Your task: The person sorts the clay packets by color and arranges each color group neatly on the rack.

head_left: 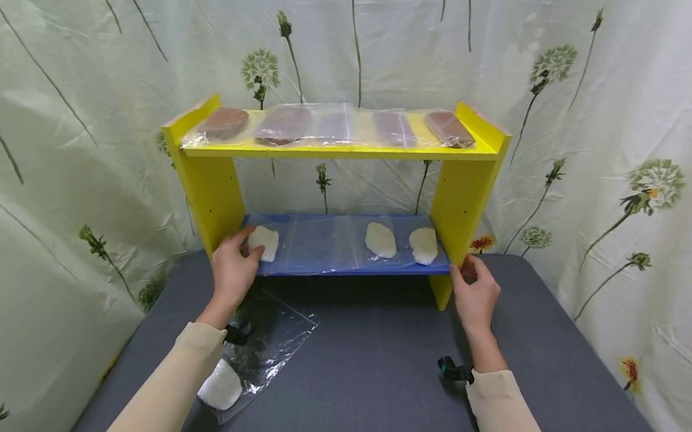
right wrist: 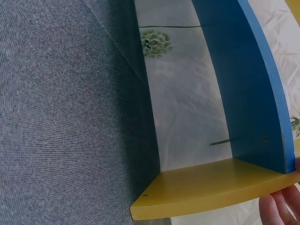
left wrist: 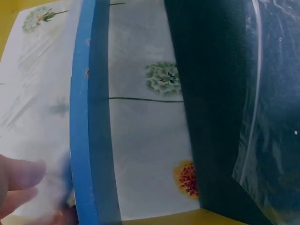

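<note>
A small two-tier shelf has a yellow top (head_left: pixel 332 150) and a blue lower board (head_left: pixel 319 267). Flat white pieces in clear zip bags lie on the blue board: one white piece (head_left: pixel 267 243) at its left end, another white piece (head_left: pixel 381 240) and a third white piece (head_left: pixel 423 245) toward the right. My left hand (head_left: pixel 234 267) touches the left piece's edge with thumb and finger apart; its fingers (left wrist: pixel 23 174) are blurred in the left wrist view. My right hand (head_left: pixel 475 293) grips the front edge of the yellow right side panel (head_left: pixel 462 210), fingers partly hidden behind it.
Reddish-brown slabs (head_left: pixel 225 123) in clear bags line the top tier. On the dark grey table (head_left: pixel 372 376), a clear zip bag (head_left: pixel 278 344) with a white piece (head_left: pixel 221 385) lies beside my left forearm. A flower-print curtain (head_left: pixel 595 125) hangs behind and on both sides.
</note>
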### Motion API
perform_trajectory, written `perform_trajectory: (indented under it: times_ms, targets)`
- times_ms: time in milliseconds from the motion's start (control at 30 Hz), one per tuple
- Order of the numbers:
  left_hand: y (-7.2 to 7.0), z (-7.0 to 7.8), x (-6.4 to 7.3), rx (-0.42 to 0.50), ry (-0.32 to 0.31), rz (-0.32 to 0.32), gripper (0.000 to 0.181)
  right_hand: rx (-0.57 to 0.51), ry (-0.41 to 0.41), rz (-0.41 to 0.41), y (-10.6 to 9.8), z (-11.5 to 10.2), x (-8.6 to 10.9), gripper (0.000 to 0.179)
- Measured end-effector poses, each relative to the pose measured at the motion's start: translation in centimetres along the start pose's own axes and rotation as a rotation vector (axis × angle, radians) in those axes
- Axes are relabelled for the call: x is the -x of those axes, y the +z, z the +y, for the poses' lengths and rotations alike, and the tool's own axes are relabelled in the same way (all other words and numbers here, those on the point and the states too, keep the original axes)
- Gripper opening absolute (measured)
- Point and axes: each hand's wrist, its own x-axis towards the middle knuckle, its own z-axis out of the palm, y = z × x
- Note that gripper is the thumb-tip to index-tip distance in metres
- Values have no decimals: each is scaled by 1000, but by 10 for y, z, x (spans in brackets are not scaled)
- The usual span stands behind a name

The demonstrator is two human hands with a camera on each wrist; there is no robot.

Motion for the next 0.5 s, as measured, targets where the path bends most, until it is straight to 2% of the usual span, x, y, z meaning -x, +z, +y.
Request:
perform_trajectory:
  times_ms: [267,400,500]
  targets:
    - [0,12,19,-186,170,-113,29,-12,9,-3,0,-3,3,30]
    - [2,15,28,-277,235,-121,24,-9,8,-3,1,-1,1,29]
    - [4,12,29,-308,270,-111,25,-8,3,4,1,0,0,29]
